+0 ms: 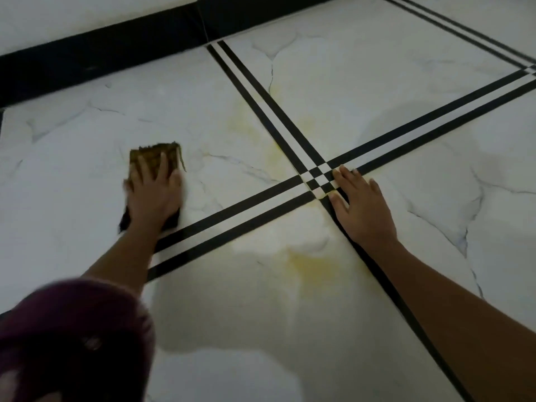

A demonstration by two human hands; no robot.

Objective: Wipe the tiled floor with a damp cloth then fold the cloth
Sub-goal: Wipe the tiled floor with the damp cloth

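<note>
left hand (155, 195) flat on blurred cloth (153, 153), hiding its middle; right hand (362, 204) flat on floor (377, 68).

Smooth, glossy white marble-veined tiled floor (362, 82) with black inlaid stripes, faintly yellow-stained in patches. Coarse, frayed olive-brown textured cloth (153, 153), matt. Shiny black skirting strip (101, 50). Soft, fuzzy maroon fabric sleeve (72, 329), blurred.

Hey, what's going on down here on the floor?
A person is wiping the tiled floor. Their left hand presses flat on a brownish cloth, left of where the black stripes cross. The right hand rests flat on the floor at that crossing, seemingly for support. Yellowish stains show near the crossing, so the wiping looks unfinished.
</note>
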